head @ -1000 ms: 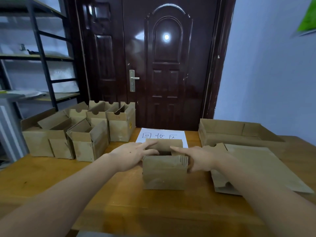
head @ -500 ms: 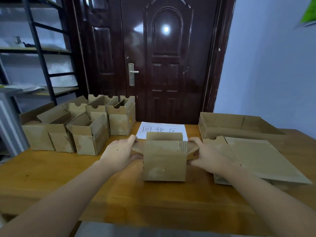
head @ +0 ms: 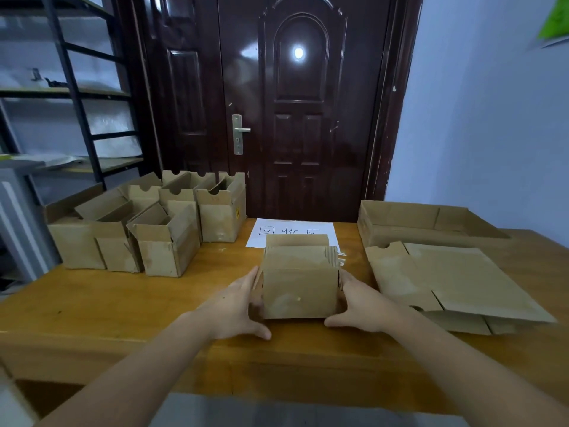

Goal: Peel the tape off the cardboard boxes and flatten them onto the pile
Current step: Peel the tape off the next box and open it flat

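Observation:
A small brown cardboard box (head: pixel 300 291) stands upright on the wooden table (head: pixel 123 309), its top flaps raised. My left hand (head: pixel 237 306) lies flat against its left side and my right hand (head: pixel 363 303) against its right side. The fingers are straight and both thumbs reach along the table in front of the box's lower corners. To the right lies the pile of flattened cardboard (head: pixel 455 282). I cannot make out any tape on the box.
Several open small boxes (head: pixel 166 241) crowd the table's back left. A shallow open carton (head: pixel 400 232) sits behind the pile. A white paper sign (head: pixel 292 231) lies behind the held box. A dark door and a metal shelf stand beyond.
My hands have dropped from the top flaps to the sides of the box. The flaps now stand up, and the box sits slightly nearer to me.

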